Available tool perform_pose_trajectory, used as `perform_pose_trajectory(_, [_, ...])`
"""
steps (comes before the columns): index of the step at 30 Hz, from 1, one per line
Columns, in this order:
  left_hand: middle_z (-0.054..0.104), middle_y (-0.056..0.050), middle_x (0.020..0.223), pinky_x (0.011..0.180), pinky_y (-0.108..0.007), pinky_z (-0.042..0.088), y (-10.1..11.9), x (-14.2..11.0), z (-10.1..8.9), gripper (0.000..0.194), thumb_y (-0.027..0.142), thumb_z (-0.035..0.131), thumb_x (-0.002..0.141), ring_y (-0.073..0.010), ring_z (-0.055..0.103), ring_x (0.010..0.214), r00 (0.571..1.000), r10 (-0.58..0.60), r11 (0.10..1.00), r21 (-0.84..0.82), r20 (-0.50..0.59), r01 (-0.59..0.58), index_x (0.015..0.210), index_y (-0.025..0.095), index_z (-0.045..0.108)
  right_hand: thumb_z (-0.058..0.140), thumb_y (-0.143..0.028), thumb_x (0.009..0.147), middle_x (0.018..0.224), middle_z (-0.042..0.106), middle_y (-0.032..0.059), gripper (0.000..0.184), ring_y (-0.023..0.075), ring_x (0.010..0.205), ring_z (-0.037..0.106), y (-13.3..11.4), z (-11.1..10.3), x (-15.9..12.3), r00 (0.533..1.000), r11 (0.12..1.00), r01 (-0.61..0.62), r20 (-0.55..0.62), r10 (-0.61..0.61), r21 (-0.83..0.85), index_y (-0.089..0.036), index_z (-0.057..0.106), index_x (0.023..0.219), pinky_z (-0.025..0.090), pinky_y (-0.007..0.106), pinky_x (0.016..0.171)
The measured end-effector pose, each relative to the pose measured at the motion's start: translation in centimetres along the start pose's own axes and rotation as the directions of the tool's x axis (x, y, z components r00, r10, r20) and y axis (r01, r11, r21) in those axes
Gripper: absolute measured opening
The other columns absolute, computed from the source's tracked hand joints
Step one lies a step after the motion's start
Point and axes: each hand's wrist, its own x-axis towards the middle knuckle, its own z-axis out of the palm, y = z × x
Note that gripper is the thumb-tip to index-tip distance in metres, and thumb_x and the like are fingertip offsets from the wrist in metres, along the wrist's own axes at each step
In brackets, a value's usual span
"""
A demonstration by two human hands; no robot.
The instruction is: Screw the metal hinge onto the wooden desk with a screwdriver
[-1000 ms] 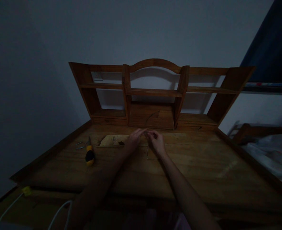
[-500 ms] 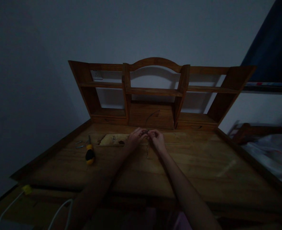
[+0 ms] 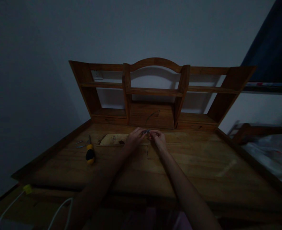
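Observation:
Over the middle of the wooden desk, my left hand point(image 3: 135, 136) pinches a small dark metallic piece point(image 3: 145, 131) whose kind is too small and dim to tell. My right hand point(image 3: 157, 138) is closed at the right end of that same piece, fingertips pressed together. A thin bent wire point(image 3: 147, 152) lies on the desk just below the hands. Left of them rests a screwdriver point(image 3: 90, 155) with a yellow and black handle, its tip pointing away. Beside its tip are small metal pieces point(image 3: 80, 146).
A wooden shelf unit point(image 3: 154, 92) stands along the desk's back against the wall. A pale torn strip point(image 3: 111, 139) marks the desktop point(image 3: 198, 163) left of my hands. White cable point(image 3: 61, 209) hangs at the front left edge, near a yellow tag point(image 3: 27, 189).
My right hand has shifted slightly right, and more of the small metallic piece shows between the fingers. The screwdriver and the wire stay where they were.

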Motion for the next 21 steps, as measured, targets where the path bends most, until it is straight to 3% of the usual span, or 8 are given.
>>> perform_pose_trajectory(9, [0.072,-0.005,0.105,0.087,-0.029,0.056,0.26,-0.19,-0.32,0.021,0.031,0.06,0.098,-0.0186,0.069,0.097,1.0,-0.002,0.998,0.067,0.001,0.002,0.114,0.02,0.067,0.08,-0.043,0.06,0.064,0.068,0.0014,0.03,0.0122,0.051,0.057,0.42,-0.02,0.23,1.0,1.0,-0.025,0.018,0.025,0.019,-0.018,0.071,0.074,0.046,0.026,0.053])
perform_pose_trajectory(15, [0.071,-0.006,0.109,0.089,-0.03,0.055,0.0,-0.45,-0.26,0.024,0.032,0.058,0.099,-0.0191,0.069,0.1,0.994,0.005,0.997,0.081,0.107,-0.014,0.118,0.022,0.068,0.084,-0.047,0.058,0.053,0.062,-0.0011,0.035,0.0102,0.042,0.048,-0.16,0.1,-0.36,0.997,0.998,-0.059,0.048,0.06,-0.032,-0.018,0.071,0.071,0.032,0.024,0.044])
perform_pose_trajectory(21, [0.072,-0.006,0.11,0.09,-0.031,0.055,0.01,-0.43,-0.21,0.025,0.031,0.06,0.098,-0.0189,0.069,0.1,0.997,0.0,1.0,0.026,0.076,-0.002,0.12,0.022,0.067,0.083,-0.053,0.059,0.049,0.056,-0.0039,0.038,0.0109,0.043,0.045,0.32,-0.12,0.21,0.999,0.999,-0.039,0.011,0.039,-0.029,-0.019,0.069,0.07,0.031,0.025,0.045])
